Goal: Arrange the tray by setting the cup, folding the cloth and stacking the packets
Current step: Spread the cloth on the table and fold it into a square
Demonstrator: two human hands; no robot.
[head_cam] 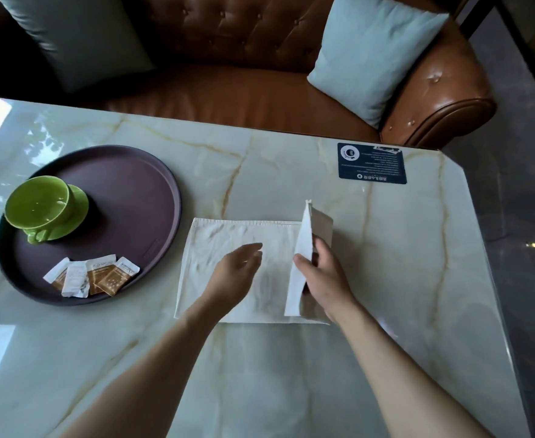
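Observation:
A white cloth (228,248) lies flat on the marble table, right of a round dark tray (139,191). My right hand (323,279) pinches the cloth's right edge and holds that flap standing upright. My left hand (237,273) rests flat on the middle of the cloth, fingers apart. On the tray's left side a green cup (38,203) stands on a green saucer (76,213). Several sugar packets (92,276) lie side by side, partly overlapping, at the tray's near edge.
A dark printed card (372,163) is stuck near the table's far right corner. A brown leather sofa (244,58) with two pale cushions (376,55) stands behind the table. The table's right edge (493,279) drops to a grey floor.

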